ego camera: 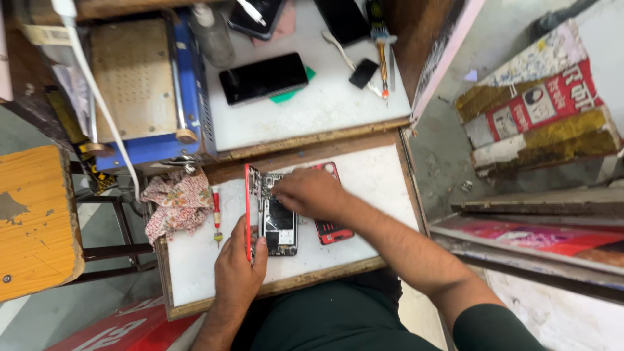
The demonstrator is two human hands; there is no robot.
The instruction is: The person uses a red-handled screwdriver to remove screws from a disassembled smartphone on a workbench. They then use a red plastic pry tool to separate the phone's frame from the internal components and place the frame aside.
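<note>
An opened phone (279,224) with bare circuit parts lies on a white pull-out board (195,263). Its red frame (247,208) stands up along the left side. My left hand (239,266) grips the lower left of the phone and frame. My right hand (311,193) rests on the top of the phone, fingertips pressed on its inner parts. A red back cover (333,231) lies just right of the phone, partly under my right hand.
A red-handled screwdriver (216,214) and a patterned cloth (179,201) lie left of the phone. On the upper white desk (325,104) are a dark phone (263,78), a blue heating machine (146,84), a bottle (211,32) and tools. A wooden stool (36,221) stands left.
</note>
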